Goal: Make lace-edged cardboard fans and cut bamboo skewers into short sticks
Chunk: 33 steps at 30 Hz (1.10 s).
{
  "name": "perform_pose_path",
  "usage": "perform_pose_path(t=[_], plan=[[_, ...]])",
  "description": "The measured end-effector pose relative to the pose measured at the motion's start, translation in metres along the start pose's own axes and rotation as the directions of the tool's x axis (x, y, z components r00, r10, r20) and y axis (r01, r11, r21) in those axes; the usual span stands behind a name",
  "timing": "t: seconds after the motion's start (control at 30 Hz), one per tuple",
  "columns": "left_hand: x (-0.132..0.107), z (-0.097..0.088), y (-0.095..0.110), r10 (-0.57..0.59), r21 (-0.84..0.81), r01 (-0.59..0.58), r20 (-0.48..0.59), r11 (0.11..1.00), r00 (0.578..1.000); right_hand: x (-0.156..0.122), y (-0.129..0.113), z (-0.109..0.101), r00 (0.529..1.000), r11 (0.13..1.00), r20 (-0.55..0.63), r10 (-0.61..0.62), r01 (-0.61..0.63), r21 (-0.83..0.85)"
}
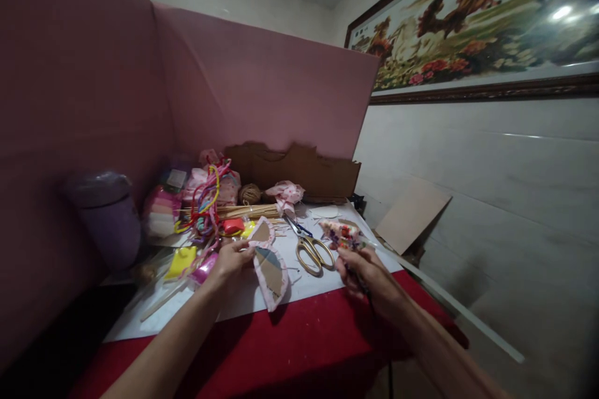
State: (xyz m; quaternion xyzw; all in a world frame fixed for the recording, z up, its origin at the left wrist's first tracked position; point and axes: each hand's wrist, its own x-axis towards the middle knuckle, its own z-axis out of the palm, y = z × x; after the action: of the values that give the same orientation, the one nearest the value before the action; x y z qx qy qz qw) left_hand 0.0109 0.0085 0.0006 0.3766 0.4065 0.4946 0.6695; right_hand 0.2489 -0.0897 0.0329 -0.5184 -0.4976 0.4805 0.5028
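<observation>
My left hand (231,260) pinches the edge of a fan-shaped cardboard piece (270,271) trimmed in pink, which lies on a white sheet (309,287). My right hand (362,271) is closed around a floral-covered tool (340,234) with a dark cord running down from it; it looks like a glue gun. Gold-handled scissors (311,249) lie between the two hands. A second pink-edged cardboard piece (262,232) sits just behind the first.
A red cloth (290,349) covers the table's front. At the back are bamboo sticks (248,211), a twine ball (250,193), coloured pipe cleaners (208,199), pink ribbon (286,194), cut brown cardboard (299,168) and a purple bin (105,215). Pink boards wall the left and back.
</observation>
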Motion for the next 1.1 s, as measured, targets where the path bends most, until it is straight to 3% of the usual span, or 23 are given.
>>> perform_pose_path(t=[0.13,0.43,0.7,0.93,1.1], plan=[[-0.004,0.004,0.001,0.0,0.039,0.001,-0.018,0.999,1.0,-0.005,0.012,0.031,0.995,0.998,0.077,0.06,-0.06,-0.009],[-0.005,0.004,-0.003,0.081,0.28,-0.068,-0.034,0.958,0.996,0.007,0.023,0.064,0.975,0.992,0.219,0.046,-0.019,-0.124],[-0.009,0.007,-0.003,0.139,0.383,-0.12,-0.022,0.916,0.99,0.021,0.027,0.071,0.973,0.985,0.227,0.042,-0.002,-0.175],[-0.007,0.008,-0.004,0.172,0.478,-0.15,-0.002,0.866,0.985,0.025,0.025,0.066,0.988,0.972,0.116,0.1,-0.072,-0.226],[-0.007,0.007,-0.005,0.19,0.502,-0.176,0.023,0.847,0.981,0.025,0.026,0.067,0.978,0.972,0.173,0.114,-0.074,-0.223]])
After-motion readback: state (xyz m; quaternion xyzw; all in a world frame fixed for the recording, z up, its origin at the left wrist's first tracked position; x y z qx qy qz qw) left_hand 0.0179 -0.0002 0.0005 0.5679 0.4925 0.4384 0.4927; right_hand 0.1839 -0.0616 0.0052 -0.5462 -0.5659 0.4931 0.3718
